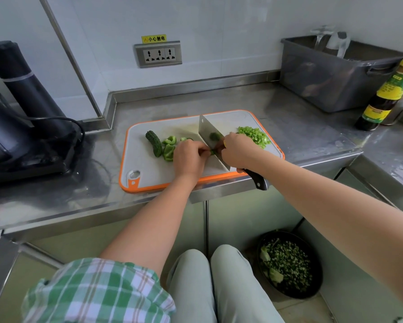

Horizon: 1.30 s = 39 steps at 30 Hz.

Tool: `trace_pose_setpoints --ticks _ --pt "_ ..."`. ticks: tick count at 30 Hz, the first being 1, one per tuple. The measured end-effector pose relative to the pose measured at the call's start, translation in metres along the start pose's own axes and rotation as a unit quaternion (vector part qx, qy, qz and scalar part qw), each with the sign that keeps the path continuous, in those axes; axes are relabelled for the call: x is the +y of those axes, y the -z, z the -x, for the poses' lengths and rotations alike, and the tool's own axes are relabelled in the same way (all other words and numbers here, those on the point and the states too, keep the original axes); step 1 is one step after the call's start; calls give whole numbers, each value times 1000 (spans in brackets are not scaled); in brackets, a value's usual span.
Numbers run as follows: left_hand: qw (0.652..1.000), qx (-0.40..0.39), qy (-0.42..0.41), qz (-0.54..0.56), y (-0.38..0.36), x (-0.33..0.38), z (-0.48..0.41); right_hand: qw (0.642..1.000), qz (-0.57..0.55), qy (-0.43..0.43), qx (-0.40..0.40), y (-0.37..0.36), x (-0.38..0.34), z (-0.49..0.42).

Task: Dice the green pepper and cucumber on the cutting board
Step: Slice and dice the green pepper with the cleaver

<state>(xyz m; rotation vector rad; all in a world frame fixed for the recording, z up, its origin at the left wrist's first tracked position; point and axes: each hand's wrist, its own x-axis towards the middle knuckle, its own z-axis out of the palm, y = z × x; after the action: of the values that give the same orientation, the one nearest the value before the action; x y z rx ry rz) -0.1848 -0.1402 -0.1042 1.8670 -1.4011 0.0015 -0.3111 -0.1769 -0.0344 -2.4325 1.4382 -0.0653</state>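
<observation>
Some pepper is done: a pile [254,136] of small bits sits right of the middle on the board [149,180]. More pepper [169,150] and the whole cucumber [153,143] wait at the left. The left hand [188,157] pinches a green bit [212,152] by the knife [207,129]. The right hand [239,150] curls over the knife; I cannot tell what it holds.
</observation>
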Motion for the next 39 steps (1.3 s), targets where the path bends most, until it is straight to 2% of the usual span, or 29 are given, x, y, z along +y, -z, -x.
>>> trace_pose_setpoints --ticks 9,16,24,29,39 --pt "1000 5 -20 0 -3 -5 -1 996 -85 -25 23 4 3 -4" --pt "1000 3 -1 16 -3 -5 -1 999 -44 -7 -22 14 -6 7" --pt "1000 -5 -9 15 -1 -6 -1 999 -33 -6 12 -2 -7 -2" --pt "999 3 23 42 0 -4 -1 997 -65 -17 32 -4 -3 -5" --pt "998 3 23 55 1 -3 1 999 -43 3 -8 2 -8 3"
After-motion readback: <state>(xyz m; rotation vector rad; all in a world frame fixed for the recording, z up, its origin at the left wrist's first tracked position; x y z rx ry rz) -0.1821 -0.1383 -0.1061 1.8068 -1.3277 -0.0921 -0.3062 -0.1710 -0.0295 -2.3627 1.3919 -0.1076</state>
